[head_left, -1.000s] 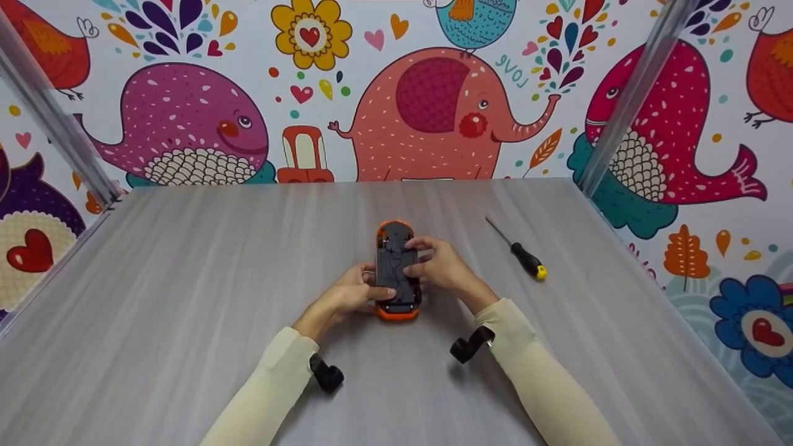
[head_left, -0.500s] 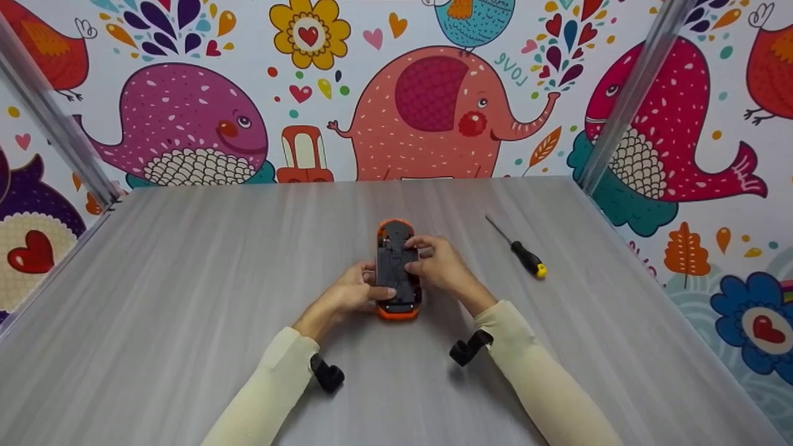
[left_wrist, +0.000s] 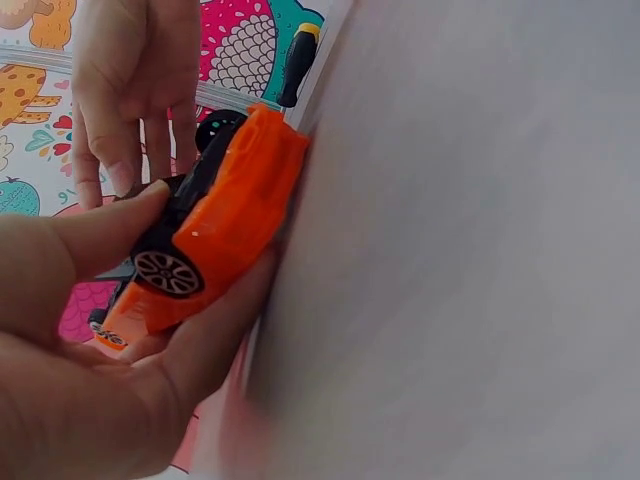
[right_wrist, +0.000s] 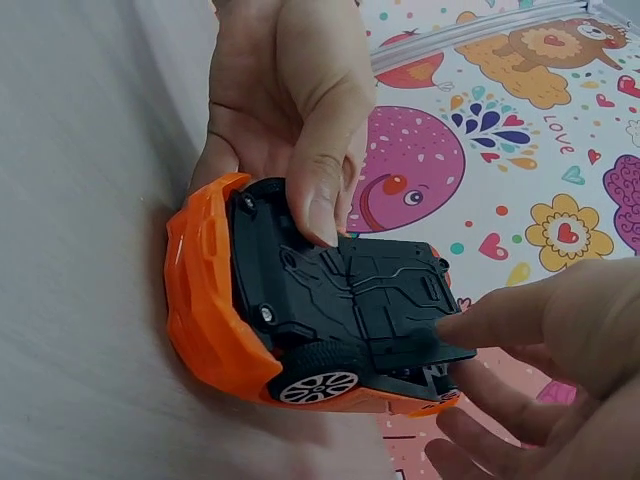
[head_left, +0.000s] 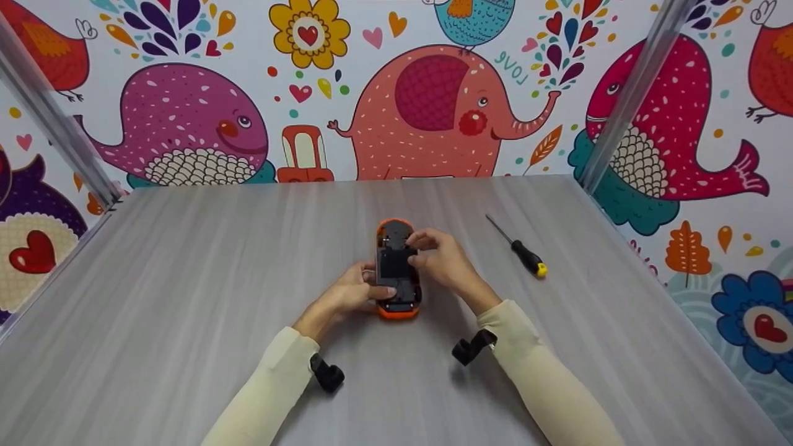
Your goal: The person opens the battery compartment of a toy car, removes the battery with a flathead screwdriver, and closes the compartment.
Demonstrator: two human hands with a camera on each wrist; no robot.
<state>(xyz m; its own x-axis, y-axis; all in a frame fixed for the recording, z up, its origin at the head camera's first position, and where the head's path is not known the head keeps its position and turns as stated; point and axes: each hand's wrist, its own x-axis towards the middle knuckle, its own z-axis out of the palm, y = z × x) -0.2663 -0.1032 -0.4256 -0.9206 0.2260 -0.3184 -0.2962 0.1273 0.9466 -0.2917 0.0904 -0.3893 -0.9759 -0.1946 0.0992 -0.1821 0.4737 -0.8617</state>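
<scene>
An orange toy car point(head_left: 397, 314) is held belly up in the head view, its black underside facing me. My left hand point(head_left: 350, 291) grips it from the left, thumb point(right_wrist: 322, 205) pressed on the underside. In the left wrist view, fingers of the left hand point(left_wrist: 110, 390) wrap beneath the orange body point(left_wrist: 245, 195). My right hand point(head_left: 443, 260) is at the car's right side. Its thumb and fingers pinch the edge of a flat black cover panel point(right_wrist: 400, 300), which appears slightly raised on the underside. What lies under the panel is hidden.
A screwdriver point(head_left: 526, 257) with a black and yellow handle lies on the grey table point(head_left: 217, 279), right of the hands. Printed walls with metal corner posts point(head_left: 626, 105) stand behind and beside the table. Each sleeve carries a black wrist mount point(head_left: 474, 347).
The cover panel has tilted up from the underside and now looks darker. My right hand has risen slightly with its edge. The left hand keeps its hold on the toy car.
</scene>
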